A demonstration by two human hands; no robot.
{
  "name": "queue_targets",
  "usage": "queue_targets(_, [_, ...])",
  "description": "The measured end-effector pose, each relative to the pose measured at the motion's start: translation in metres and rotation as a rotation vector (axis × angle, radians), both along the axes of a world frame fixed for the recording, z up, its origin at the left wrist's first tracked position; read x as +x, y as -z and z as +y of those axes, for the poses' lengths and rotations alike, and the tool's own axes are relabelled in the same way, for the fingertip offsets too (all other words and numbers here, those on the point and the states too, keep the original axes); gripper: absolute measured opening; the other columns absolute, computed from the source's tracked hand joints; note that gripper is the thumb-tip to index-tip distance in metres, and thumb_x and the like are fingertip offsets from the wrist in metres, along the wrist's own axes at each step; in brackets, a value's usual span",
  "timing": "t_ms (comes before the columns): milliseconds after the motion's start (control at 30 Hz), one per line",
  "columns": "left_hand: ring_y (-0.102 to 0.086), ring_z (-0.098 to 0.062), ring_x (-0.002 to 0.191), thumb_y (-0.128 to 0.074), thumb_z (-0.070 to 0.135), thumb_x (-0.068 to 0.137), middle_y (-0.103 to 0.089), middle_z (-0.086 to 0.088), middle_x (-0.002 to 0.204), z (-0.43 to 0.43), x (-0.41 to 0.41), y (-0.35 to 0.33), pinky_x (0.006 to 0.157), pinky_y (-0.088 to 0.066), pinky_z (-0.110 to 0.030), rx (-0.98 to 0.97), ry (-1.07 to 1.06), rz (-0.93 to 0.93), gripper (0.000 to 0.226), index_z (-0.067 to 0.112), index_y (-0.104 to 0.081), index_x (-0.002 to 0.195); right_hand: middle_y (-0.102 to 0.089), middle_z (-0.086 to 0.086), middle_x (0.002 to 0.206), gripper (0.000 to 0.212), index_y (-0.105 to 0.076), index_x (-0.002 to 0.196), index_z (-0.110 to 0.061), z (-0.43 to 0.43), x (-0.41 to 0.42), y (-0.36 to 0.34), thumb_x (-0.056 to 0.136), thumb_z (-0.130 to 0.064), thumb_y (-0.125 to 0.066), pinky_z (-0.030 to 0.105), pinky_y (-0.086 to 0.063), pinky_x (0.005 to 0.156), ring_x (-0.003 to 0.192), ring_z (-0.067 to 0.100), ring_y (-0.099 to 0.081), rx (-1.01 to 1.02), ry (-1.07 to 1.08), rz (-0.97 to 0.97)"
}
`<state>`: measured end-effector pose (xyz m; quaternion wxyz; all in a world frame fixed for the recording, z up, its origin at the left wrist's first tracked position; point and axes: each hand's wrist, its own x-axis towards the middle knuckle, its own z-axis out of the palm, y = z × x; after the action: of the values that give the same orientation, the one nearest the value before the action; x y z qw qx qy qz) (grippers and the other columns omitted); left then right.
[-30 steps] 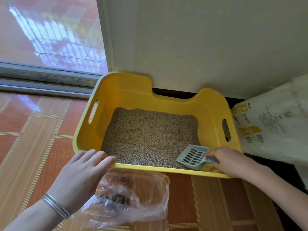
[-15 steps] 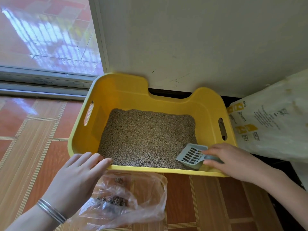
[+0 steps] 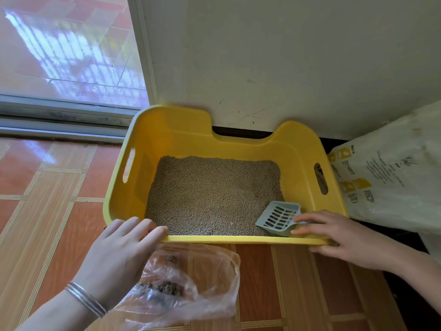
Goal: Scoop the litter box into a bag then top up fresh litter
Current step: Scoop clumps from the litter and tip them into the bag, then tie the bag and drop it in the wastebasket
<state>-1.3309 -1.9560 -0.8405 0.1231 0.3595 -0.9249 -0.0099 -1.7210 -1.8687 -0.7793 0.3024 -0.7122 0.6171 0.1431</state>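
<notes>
One yellow litter box (image 3: 298,163), grey litter (image 3: 210,194) inside. Slotted scoop (image 3: 278,218) in its near right corner, handle apparently pinched by right hand (image 3: 338,235). Left hand (image 3: 119,254), fingers relaxed, rests on near rim. Clear bag (image 3: 210,283) holding clumps, just in front.

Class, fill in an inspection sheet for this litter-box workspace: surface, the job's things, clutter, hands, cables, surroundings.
Surface: tiled floor, orange and striped.
Job's things: yellow litter box holding litter; blue scoop in its near right corner; clear bag with clumps in front; white litter sack at right.
Clutter: nothing seen.
Hands: left hand rests fingers on the front rim; right hand lies over the scoop's handle, grip hidden.
Cables: nothing seen.
Surroundings: wall behind; glass door at left.
</notes>
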Motion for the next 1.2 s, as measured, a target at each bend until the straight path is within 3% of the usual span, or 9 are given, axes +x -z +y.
queue_targets(167, [-0.055,-0.022,0.068,-0.034,0.028,0.092,-0.058,0.003,0.082,-0.001,0.001,-0.001,0.066,-0.032,-0.031,0.063,0.028,-0.037,0.022,0.02,-0.053,0.1,-0.021,-0.035,0.139,0.04,-0.032,0.12,-0.064,0.001,0.0,0.007,0.087,-0.052,-0.05,0.027,-0.015,0.113,0.131,-0.011,-0.01,-0.059,-0.042,0.005])
queue_targets(267, [-0.057,-0.019,0.08,-0.034,0.028,0.094,-0.06,0.002,0.095,0.0,0.005,-0.003,0.072,-0.036,-0.029,0.076,0.079,-0.009,0.026,0.018,-0.055,0.106,-0.041,-0.033,0.127,0.036,-0.047,0.116,-0.057,-0.003,0.02,0.003,0.081,-0.061,-0.048,0.027,-0.027,0.106,0.132,-0.005,-0.024,-0.28,-0.028,-0.189])
queue_targets(400, [-0.053,-0.022,0.098,-0.04,0.022,0.092,-0.059,-0.003,0.108,0.006,0.02,-0.01,0.082,-0.043,-0.035,0.019,0.087,0.101,0.025,0.013,-0.057,0.11,-0.059,-0.017,0.098,0.018,-0.067,0.101,-0.028,-0.009,0.073,-0.002,0.088,-0.034,-0.056,0.024,-0.044,0.085,0.103,0.006,-0.052,-0.558,-0.134,-0.431])
queue_targets(500, [-0.055,-0.027,0.098,-0.044,0.016,0.09,-0.061,-0.006,0.108,0.013,0.039,-0.014,0.078,-0.047,-0.039,-0.022,0.057,0.12,0.021,0.012,-0.057,0.105,-0.06,-0.011,0.09,0.013,-0.068,0.096,-0.021,-0.003,0.108,0.003,0.09,-0.023,-0.057,0.019,-0.046,0.071,0.086,0.005,-0.055,-0.482,-0.249,-0.514])
queue_targets(633, [-0.059,-0.026,0.088,-0.042,0.022,0.091,-0.061,-0.003,0.103,0.028,0.069,0.002,0.068,-0.048,-0.037,0.058,0.004,-0.002,0.018,0.016,-0.057,0.099,-0.058,-0.019,0.102,0.022,-0.061,0.102,-0.035,0.008,0.129,0.023,0.086,-0.029,-0.048,0.021,-0.05,0.06,0.077,0.006,-0.061,-0.258,-0.419,-0.328])
queue_targets(800, [-0.057,-0.025,0.085,-0.032,0.039,0.093,-0.058,-0.006,0.106,0.039,0.092,0.032,0.064,-0.052,-0.036,0.22,-0.144,-0.152,0.029,0.021,-0.052,0.103,-0.05,-0.012,0.133,0.034,-0.053,0.117,-0.037,0.009,0.13,0.042,0.086,-0.025,-0.056,0.03,-0.053,0.071,0.094,0.017,-0.064,-0.217,-0.378,-0.019])
queue_targets(900, [-0.062,-0.026,0.081,-0.061,0.037,0.083,-0.062,-0.01,0.105,0.039,0.096,0.035,0.062,-0.056,-0.035,0.316,-0.234,-0.191,0.031,0.023,-0.05,0.109,-0.033,-0.011,0.146,0.037,-0.046,0.128,-0.032,0.012,0.133,0.048,0.093,-0.021,-0.043,0.032,-0.051,0.083,0.11,0.019,-0.056,-0.122,-0.351,0.056])
queue_targets(1067, [-0.059,-0.014,0.099,-0.04,0.05,0.09,-0.061,0.006,0.115,0.042,0.082,0.04,0.073,-0.051,-0.027,0.487,-0.271,-0.26,0.042,0.034,-0.046,0.129,-0.041,-0.008,0.14,0.038,-0.049,0.129,-0.029,0.013,0.14,0.057,0.094,-0.015,-0.043,0.028,-0.048,0.088,0.114,0.014,-0.053,-0.13,-0.304,0.002])
queue_targets(1200, [-0.054,-0.004,0.099,-0.034,0.064,0.084,-0.057,0.014,0.115,0.041,0.066,0.036,0.077,-0.049,-0.022,0.581,-0.396,-0.088,0.052,0.03,-0.049,0.121,-0.059,-0.001,0.117,0.026,-0.062,0.109,-0.023,0.011,0.143,0.056,0.085,-0.014,-0.059,0.035,-0.053,0.078,0.098,0.021,-0.062,-0.283,-0.305,-0.118])
